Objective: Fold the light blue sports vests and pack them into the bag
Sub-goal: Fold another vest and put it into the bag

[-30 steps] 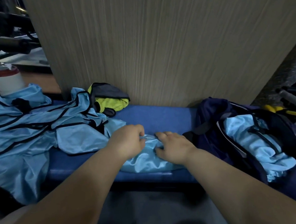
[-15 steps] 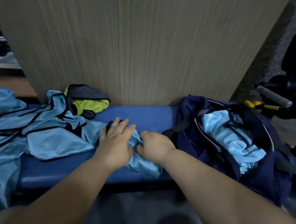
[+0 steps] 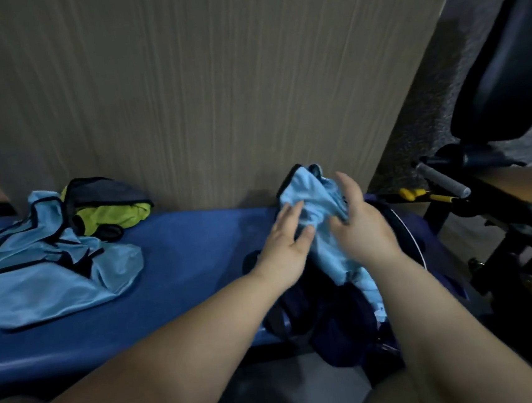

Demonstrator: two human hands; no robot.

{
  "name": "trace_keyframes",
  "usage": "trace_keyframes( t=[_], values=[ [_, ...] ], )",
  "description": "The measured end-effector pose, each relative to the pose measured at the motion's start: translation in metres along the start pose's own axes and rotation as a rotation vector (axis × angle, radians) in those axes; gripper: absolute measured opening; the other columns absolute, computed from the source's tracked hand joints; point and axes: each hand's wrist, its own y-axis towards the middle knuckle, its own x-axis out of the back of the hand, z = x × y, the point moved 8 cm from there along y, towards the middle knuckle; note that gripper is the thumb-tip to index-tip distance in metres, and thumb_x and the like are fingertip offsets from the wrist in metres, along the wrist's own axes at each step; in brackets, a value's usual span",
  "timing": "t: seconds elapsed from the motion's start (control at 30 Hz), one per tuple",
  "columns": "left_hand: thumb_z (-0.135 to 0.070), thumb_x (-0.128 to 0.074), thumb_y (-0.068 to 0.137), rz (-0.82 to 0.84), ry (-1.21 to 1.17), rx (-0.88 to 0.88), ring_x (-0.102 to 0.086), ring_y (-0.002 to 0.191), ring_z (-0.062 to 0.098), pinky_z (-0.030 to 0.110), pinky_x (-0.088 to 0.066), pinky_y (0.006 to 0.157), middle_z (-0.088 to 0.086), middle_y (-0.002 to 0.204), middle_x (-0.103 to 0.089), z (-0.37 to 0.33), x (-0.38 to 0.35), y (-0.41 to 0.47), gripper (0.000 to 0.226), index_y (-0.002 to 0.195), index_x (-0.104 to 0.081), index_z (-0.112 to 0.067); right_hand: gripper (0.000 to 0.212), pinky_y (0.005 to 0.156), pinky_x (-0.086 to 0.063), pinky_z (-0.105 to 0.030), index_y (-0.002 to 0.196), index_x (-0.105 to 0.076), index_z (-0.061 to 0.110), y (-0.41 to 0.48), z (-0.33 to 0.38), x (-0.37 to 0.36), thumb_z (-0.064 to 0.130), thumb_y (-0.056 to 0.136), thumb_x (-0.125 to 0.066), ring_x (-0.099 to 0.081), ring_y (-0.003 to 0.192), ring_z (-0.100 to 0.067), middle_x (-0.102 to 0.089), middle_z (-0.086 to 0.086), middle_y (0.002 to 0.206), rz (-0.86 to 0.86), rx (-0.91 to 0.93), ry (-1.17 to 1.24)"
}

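A folded light blue vest point(image 3: 314, 196) with black trim is held over the open dark navy bag point(image 3: 332, 331) at the right end of the blue bench point(image 3: 186, 261). My left hand point(image 3: 283, 245) presses its left side with straight fingers. My right hand point(image 3: 363, 227) presses its right side, fingers spread and slightly blurred. More light blue fabric point(image 3: 369, 289) shows inside the bag under my right wrist. A loose pile of light blue vests point(image 3: 41, 275) lies at the bench's left end.
A yellow-green and grey garment point(image 3: 110, 213) lies against the wooden panel point(image 3: 215, 92) behind the bench. Black gym equipment with a grey handle point(image 3: 443, 179) and a padded seat point(image 3: 504, 58) stands close on the right.
Both hands lifted the folded vest off the bench and carried it right, over the open bag. The view swung right, so the pile shifted toward the left edge.
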Motion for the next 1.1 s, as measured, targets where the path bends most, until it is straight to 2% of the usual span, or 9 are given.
trace_keyframes(
  t=[0.07,0.17,0.27,0.37,0.43,0.57,0.67,0.9,1.1],
  values=[
    [-0.032,-0.047,0.1,0.022,0.025,0.08,-0.018,0.147,0.015,0.022,-0.013,0.115,-0.002,0.161,-0.017,0.006,-0.019,0.008,0.055,0.151,-0.027,-0.025,0.072,0.068,-0.042,-0.037,0.153,-0.015,0.036,0.004,-0.033,0.005,0.017,0.094,-0.05,-0.063,0.09,-0.033,-0.065,-0.009,0.097,0.051,-0.079,-0.098],
    [-0.038,-0.053,0.096,0.036,0.111,0.242,-0.035,0.138,0.023,0.032,-0.03,0.113,0.004,0.156,-0.027,0.026,-0.036,0.016,0.057,0.148,-0.033,-0.027,0.066,0.088,-0.043,-0.04,0.152,-0.021,0.04,0.004,-0.071,-0.005,0.016,0.094,-0.041,-0.056,0.113,-0.035,-0.05,-0.013,0.131,0.17,-0.21,-0.286],
    [-0.042,-0.055,0.093,0.069,0.15,0.287,-0.043,0.131,0.024,0.034,-0.039,0.107,0.004,0.151,-0.034,0.036,-0.045,0.019,0.052,0.143,-0.041,-0.034,0.062,0.095,-0.041,-0.04,0.149,-0.031,0.038,0.002,-0.084,-0.01,0.015,0.092,-0.041,-0.049,0.118,-0.033,-0.039,-0.01,0.133,0.149,-0.223,-0.401],
    [-0.037,-0.06,0.09,0.035,0.092,0.289,-0.053,0.117,0.019,0.026,-0.042,0.09,0.001,0.14,-0.048,0.04,-0.046,0.021,0.057,0.142,-0.038,-0.034,0.056,0.102,-0.038,-0.042,0.139,-0.05,0.036,0.007,-0.058,-0.007,0.015,0.087,-0.049,-0.04,0.13,-0.033,-0.042,-0.01,0.143,0.002,0.09,-0.627],
    [-0.028,-0.063,0.089,-0.028,0.027,0.288,-0.057,0.102,0.015,0.024,-0.042,0.081,-0.001,0.128,-0.056,0.041,-0.043,0.023,0.06,0.141,-0.033,-0.033,0.056,0.115,-0.025,-0.046,0.13,-0.062,0.033,0.008,-0.037,-0.021,0.019,0.083,-0.035,-0.032,0.143,-0.034,-0.041,-0.009,0.152,0.043,0.351,-0.585],
    [-0.019,-0.06,0.092,-0.12,-0.05,0.36,-0.057,0.107,0.017,0.022,-0.039,0.084,0.001,0.126,-0.056,0.049,-0.037,0.024,0.068,0.148,-0.022,-0.027,0.054,0.119,0.01,-0.036,0.153,-0.029,0.03,0.011,-0.046,-0.058,0.031,0.1,-0.031,0.005,0.152,-0.016,-0.007,0.007,0.165,0.372,0.333,-0.54],
    [-0.021,-0.061,0.092,-0.136,-0.004,0.423,-0.056,0.115,0.022,0.025,-0.041,0.091,0.005,0.128,-0.058,0.055,-0.034,0.029,0.06,0.145,-0.035,-0.02,0.063,0.122,0.008,-0.04,0.157,-0.004,0.035,0.012,-0.062,-0.07,0.056,0.101,-0.024,0.01,0.151,-0.014,0.005,0.011,0.165,0.418,0.244,-0.555],
    [-0.027,-0.06,0.091,-0.215,-0.059,0.462,-0.067,0.095,0.029,0.042,-0.055,0.087,0.008,0.103,-0.07,0.072,-0.029,0.044,0.009,0.098,-0.058,-0.023,0.066,0.122,0.002,-0.045,0.155,0.009,0.036,0.02,-0.071,-0.079,0.059,0.1,-0.02,0.011,0.151,-0.021,0.021,0.002,0.163,0.434,0.105,-0.627],
    [-0.017,-0.053,0.093,-0.385,-0.075,0.397,-0.063,0.096,0.026,0.033,-0.051,0.083,0.008,0.103,-0.069,0.06,-0.004,0.05,0.019,0.107,-0.064,-0.011,0.066,0.12,-0.005,-0.049,0.154,0.013,0.035,0.021,-0.068,-0.08,0.058,0.1,-0.019,0.007,0.152,-0.022,0.02,0.002,0.163,0.458,0.036,-0.666]
  ],
)
